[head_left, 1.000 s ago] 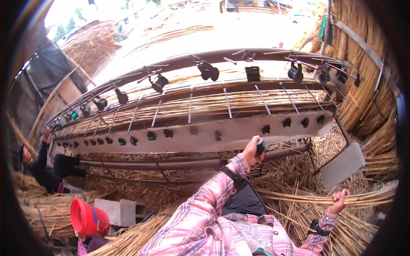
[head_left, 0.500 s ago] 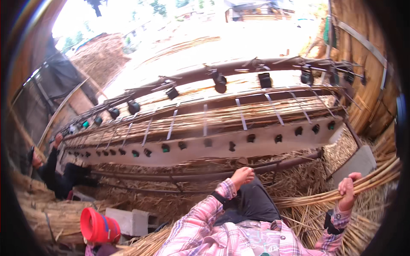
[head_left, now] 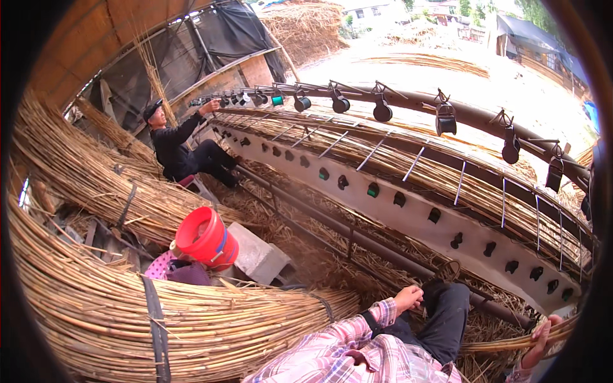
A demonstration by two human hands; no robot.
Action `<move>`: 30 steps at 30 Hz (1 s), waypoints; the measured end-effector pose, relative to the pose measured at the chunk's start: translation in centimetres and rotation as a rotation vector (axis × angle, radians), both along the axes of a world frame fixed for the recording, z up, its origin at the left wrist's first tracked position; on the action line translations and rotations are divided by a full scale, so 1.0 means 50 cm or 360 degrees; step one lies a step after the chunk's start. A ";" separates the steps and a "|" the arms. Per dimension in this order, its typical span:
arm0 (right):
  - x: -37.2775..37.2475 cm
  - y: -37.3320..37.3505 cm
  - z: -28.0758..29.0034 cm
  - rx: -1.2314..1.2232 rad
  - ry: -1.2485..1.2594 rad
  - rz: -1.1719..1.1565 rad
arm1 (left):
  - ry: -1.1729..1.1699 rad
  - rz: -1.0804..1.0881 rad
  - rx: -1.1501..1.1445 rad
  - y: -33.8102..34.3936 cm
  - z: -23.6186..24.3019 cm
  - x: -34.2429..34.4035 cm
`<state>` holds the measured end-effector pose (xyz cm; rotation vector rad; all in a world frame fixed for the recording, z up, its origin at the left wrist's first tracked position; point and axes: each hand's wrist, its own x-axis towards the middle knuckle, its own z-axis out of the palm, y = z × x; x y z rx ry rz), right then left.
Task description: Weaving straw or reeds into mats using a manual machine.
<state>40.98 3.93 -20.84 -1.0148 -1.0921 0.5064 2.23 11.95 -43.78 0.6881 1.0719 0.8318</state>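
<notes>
Our right hand (head_left: 543, 336) has its grip clenched around a bunch of reeds (head_left: 490, 346) at the lower right, beside our leg (head_left: 449, 319). Our left hand (head_left: 408, 298) is curled near that leg; we cannot tell whether its grip holds anything. Before us runs a frame (head_left: 474, 115) hung with bobbins (head_left: 383, 112) (a co-worker (head_left: 171, 148) sits at its far end). On our left, a red bucket (head_left: 219, 244) stands beside a block (head_left: 258, 256).
</notes>
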 end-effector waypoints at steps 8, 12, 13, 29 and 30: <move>-0.067 0.060 0.052 -0.0126 0.0266 0.0202 | 0.0237 -0.1614 0.1270 -0.074 0.288 0.290; -0.095 0.051 0.074 -0.0170 -0.0013 -0.0016 | -0.0157 -0.1751 0.1915 -0.158 0.273 0.453; -0.105 0.052 0.079 -0.0210 -0.0027 -0.0032 | -0.0137 -0.1984 0.1674 -0.177 0.259 0.465; 0.237 -0.045 -0.011 -0.0008 0.0136 -0.0478 | 0.0161 -0.0370 0.1410 0.173 0.629 -0.064; 0.285 -0.050 -0.024 -0.0089 0.0104 -0.0536 | 0.0267 -0.0226 0.1475 0.182 0.671 -0.170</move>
